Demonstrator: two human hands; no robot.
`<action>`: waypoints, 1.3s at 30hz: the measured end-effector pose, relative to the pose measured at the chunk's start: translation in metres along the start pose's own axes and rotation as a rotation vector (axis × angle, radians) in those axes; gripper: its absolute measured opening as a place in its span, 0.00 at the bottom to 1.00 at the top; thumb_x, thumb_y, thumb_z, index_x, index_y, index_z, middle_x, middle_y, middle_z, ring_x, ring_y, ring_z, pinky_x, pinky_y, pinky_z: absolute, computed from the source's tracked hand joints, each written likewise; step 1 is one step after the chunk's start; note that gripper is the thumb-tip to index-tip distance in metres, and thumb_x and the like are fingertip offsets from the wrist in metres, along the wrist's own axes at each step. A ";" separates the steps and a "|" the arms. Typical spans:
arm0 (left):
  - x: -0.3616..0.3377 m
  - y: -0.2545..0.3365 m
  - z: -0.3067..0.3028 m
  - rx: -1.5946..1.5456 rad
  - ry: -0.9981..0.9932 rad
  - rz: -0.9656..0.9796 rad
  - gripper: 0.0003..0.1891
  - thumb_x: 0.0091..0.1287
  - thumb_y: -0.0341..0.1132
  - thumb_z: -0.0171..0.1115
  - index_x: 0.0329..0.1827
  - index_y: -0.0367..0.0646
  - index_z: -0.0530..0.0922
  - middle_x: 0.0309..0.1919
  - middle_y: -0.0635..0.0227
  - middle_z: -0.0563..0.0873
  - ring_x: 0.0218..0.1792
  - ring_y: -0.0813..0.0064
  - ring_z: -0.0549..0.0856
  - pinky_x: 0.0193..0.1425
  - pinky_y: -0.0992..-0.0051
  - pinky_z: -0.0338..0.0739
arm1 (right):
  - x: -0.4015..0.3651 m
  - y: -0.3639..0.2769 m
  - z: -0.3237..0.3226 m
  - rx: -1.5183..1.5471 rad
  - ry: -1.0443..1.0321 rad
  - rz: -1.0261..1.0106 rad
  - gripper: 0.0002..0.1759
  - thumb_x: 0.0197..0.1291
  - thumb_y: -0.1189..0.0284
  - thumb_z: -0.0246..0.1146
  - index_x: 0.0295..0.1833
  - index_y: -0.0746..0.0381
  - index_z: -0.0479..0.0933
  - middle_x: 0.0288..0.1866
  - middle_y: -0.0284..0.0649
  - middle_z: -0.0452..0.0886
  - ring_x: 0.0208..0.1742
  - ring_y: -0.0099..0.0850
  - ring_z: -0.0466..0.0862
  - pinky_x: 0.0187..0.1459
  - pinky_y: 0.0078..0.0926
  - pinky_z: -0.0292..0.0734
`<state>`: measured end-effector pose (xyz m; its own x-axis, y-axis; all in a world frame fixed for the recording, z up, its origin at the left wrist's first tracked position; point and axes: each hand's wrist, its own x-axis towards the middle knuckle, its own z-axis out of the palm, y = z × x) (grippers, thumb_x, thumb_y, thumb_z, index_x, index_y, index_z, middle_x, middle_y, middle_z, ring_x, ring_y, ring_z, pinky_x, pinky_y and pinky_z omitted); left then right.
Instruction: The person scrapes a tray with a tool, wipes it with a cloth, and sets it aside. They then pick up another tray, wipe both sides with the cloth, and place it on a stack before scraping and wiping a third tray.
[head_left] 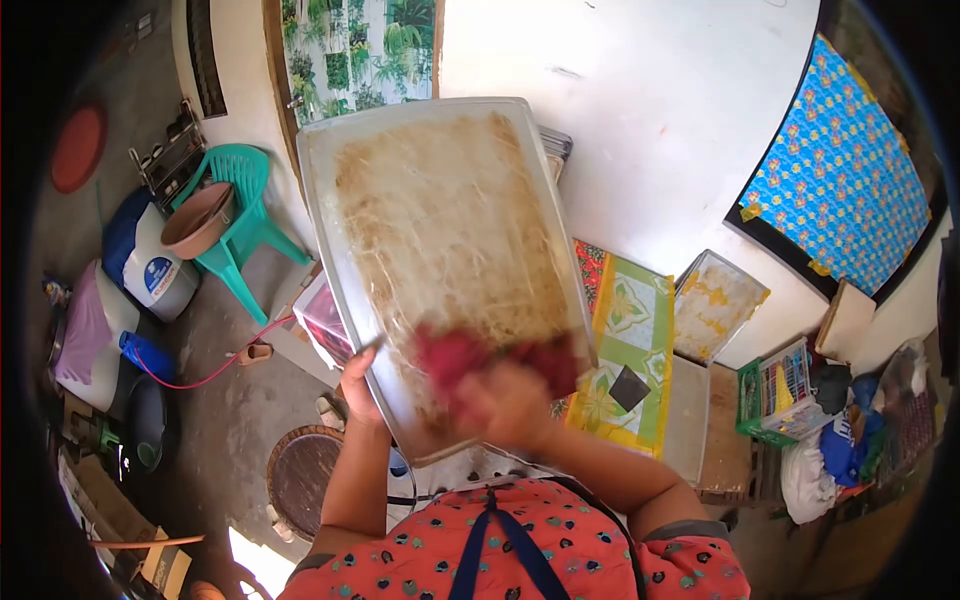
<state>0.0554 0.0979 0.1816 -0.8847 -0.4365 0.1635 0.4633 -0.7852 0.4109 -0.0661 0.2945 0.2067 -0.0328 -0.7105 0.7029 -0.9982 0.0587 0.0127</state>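
Observation:
A large metal tray (450, 230) with brown stains over its face is held up, tilted, in front of my body. My left hand (362, 385) grips its lower left edge, the thumb on the rim and the other fingers mostly behind it. Over the lower part of the tray, my right hand (505, 400) presses a dark red cloth (450, 360) against the stained surface. The right hand and the cloth are blurred by motion.
A green chair (240, 235) with brown basins stands at the left. To the right are a green and yellow cloth (630, 340), another stained tray (715, 305) and a green crate (765, 420). A round wooden stool (303, 480) is below left.

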 end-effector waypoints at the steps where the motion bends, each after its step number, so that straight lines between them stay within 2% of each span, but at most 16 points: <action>1: 0.003 0.000 -0.005 0.016 0.194 0.088 0.28 0.55 0.37 0.60 0.61 0.37 0.71 0.51 0.55 0.82 0.51 0.56 0.82 0.59 0.58 0.75 | -0.015 -0.032 0.002 0.157 -0.045 -0.053 0.15 0.46 0.61 0.66 0.41 0.50 0.75 0.25 0.36 0.71 0.28 0.36 0.77 0.28 0.40 0.72; 2: 0.006 0.006 -0.010 -0.017 0.155 0.109 0.28 0.56 0.38 0.58 0.62 0.37 0.71 0.51 0.54 0.81 0.51 0.56 0.82 0.58 0.57 0.75 | -0.020 -0.052 0.000 0.313 -0.084 -0.108 0.15 0.46 0.61 0.67 0.41 0.50 0.75 0.26 0.36 0.71 0.29 0.35 0.77 0.28 0.41 0.72; 4: 0.009 0.019 -0.013 -0.085 0.076 0.156 0.28 0.59 0.40 0.56 0.63 0.37 0.70 0.53 0.53 0.81 0.51 0.54 0.82 0.58 0.55 0.76 | -0.027 -0.039 -0.010 0.195 -0.300 0.122 0.17 0.45 0.59 0.68 0.42 0.50 0.76 0.26 0.36 0.72 0.31 0.34 0.79 0.32 0.40 0.74; 7: 0.013 0.041 -0.014 -0.099 -0.018 0.188 0.27 0.58 0.37 0.58 0.61 0.36 0.71 0.52 0.53 0.81 0.52 0.55 0.82 0.60 0.55 0.75 | -0.037 0.034 -0.027 0.010 0.024 0.502 0.19 0.47 0.60 0.68 0.43 0.55 0.76 0.36 0.43 0.80 0.37 0.45 0.81 0.40 0.38 0.78; 9: 0.019 0.057 -0.036 -0.142 -0.179 0.180 0.28 0.58 0.36 0.59 0.62 0.35 0.70 0.53 0.52 0.80 0.55 0.54 0.80 0.62 0.54 0.73 | -0.042 0.068 -0.053 0.510 -0.064 1.322 0.27 0.54 0.58 0.64 0.56 0.60 0.71 0.52 0.56 0.78 0.53 0.43 0.80 0.58 0.36 0.73; 10: 0.023 0.057 -0.034 -0.144 -0.178 0.190 0.28 0.58 0.36 0.59 0.62 0.35 0.69 0.54 0.51 0.79 0.56 0.54 0.80 0.62 0.54 0.73 | -0.048 0.084 -0.061 0.814 -0.053 1.564 0.27 0.55 0.58 0.63 0.56 0.61 0.71 0.52 0.55 0.79 0.52 0.43 0.81 0.56 0.36 0.73; 12: 0.031 0.055 -0.025 -0.149 -0.173 0.204 0.28 0.59 0.35 0.59 0.64 0.35 0.69 0.56 0.50 0.79 0.57 0.54 0.79 0.63 0.54 0.72 | -0.058 0.104 -0.064 1.294 -0.059 1.660 0.26 0.56 0.58 0.63 0.56 0.62 0.71 0.50 0.54 0.79 0.50 0.43 0.81 0.54 0.37 0.74; 16: 0.054 0.029 -0.031 -0.129 -0.043 0.222 0.30 0.59 0.35 0.58 0.65 0.36 0.67 0.59 0.53 0.77 0.60 0.55 0.76 0.64 0.52 0.70 | -0.050 0.143 -0.062 1.667 0.009 1.524 0.25 0.59 0.59 0.61 0.56 0.65 0.71 0.47 0.53 0.80 0.45 0.43 0.82 0.49 0.37 0.76; 19: 0.094 0.044 -0.013 0.105 -0.217 0.316 0.24 0.66 0.36 0.59 0.64 0.37 0.68 0.57 0.57 0.78 0.59 0.59 0.77 0.63 0.57 0.74 | -0.034 0.182 -0.079 1.721 0.097 1.391 0.24 0.61 0.60 0.59 0.55 0.66 0.71 0.45 0.52 0.81 0.42 0.43 0.83 0.45 0.38 0.78; 20: 0.115 0.058 0.006 0.151 -0.047 0.350 0.22 0.69 0.38 0.58 0.63 0.37 0.69 0.57 0.57 0.78 0.58 0.61 0.78 0.62 0.60 0.75 | -0.028 0.195 -0.089 1.719 0.133 1.343 0.24 0.61 0.60 0.59 0.55 0.67 0.71 0.45 0.51 0.81 0.41 0.43 0.83 0.43 0.38 0.79; 24: 0.197 0.112 0.067 0.304 0.290 0.490 0.19 0.71 0.35 0.55 0.62 0.37 0.68 0.58 0.60 0.78 0.56 0.64 0.79 0.60 0.63 0.76 | 0.005 0.240 -0.137 1.550 0.299 1.166 0.23 0.64 0.61 0.57 0.55 0.70 0.71 0.42 0.50 0.82 0.36 0.43 0.84 0.38 0.38 0.81; 28: 0.260 0.138 0.045 0.481 0.206 0.688 0.14 0.71 0.35 0.57 0.57 0.41 0.73 0.49 0.66 0.81 0.48 0.71 0.81 0.53 0.70 0.77 | 0.066 0.257 -0.160 1.166 0.403 1.219 0.19 0.61 0.63 0.63 0.46 0.69 0.77 0.37 0.44 0.83 0.33 0.32 0.83 0.36 0.26 0.79; 32: 0.296 0.163 0.032 1.178 0.330 0.593 0.12 0.71 0.35 0.57 0.53 0.41 0.75 0.42 0.71 0.82 0.43 0.81 0.78 0.49 0.79 0.72 | 0.100 0.271 -0.139 1.060 0.464 1.164 0.17 0.60 0.63 0.64 0.44 0.69 0.79 0.37 0.41 0.83 0.33 0.28 0.83 0.36 0.22 0.78; 33: 0.310 0.166 0.023 1.325 0.180 0.636 0.12 0.72 0.36 0.55 0.53 0.40 0.75 0.39 0.74 0.81 0.41 0.85 0.76 0.47 0.81 0.70 | 0.104 0.278 -0.127 1.082 0.446 1.126 0.16 0.60 0.65 0.64 0.44 0.68 0.79 0.37 0.38 0.83 0.34 0.25 0.82 0.37 0.21 0.77; 36: 0.350 0.161 0.002 1.236 0.088 0.660 0.11 0.73 0.37 0.53 0.49 0.39 0.76 0.36 0.76 0.81 0.37 0.85 0.76 0.47 0.81 0.70 | 0.105 0.311 -0.058 0.933 0.454 1.041 0.15 0.60 0.66 0.65 0.45 0.68 0.80 0.38 0.37 0.83 0.35 0.22 0.81 0.38 0.19 0.76; 39: 0.389 0.170 -0.058 1.258 0.295 0.458 0.08 0.74 0.36 0.51 0.44 0.43 0.75 0.28 0.78 0.75 0.27 0.87 0.69 0.34 0.81 0.66 | 0.112 0.308 0.004 0.799 0.350 1.092 0.16 0.59 0.64 0.66 0.44 0.67 0.81 0.33 0.36 0.83 0.33 0.21 0.80 0.37 0.20 0.76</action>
<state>-0.2071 -0.2313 0.2627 -0.5498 -0.7470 0.3738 0.2100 0.3095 0.9274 -0.3772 0.2303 0.2862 -0.9074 -0.3485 0.2347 -0.2384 -0.0329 -0.9706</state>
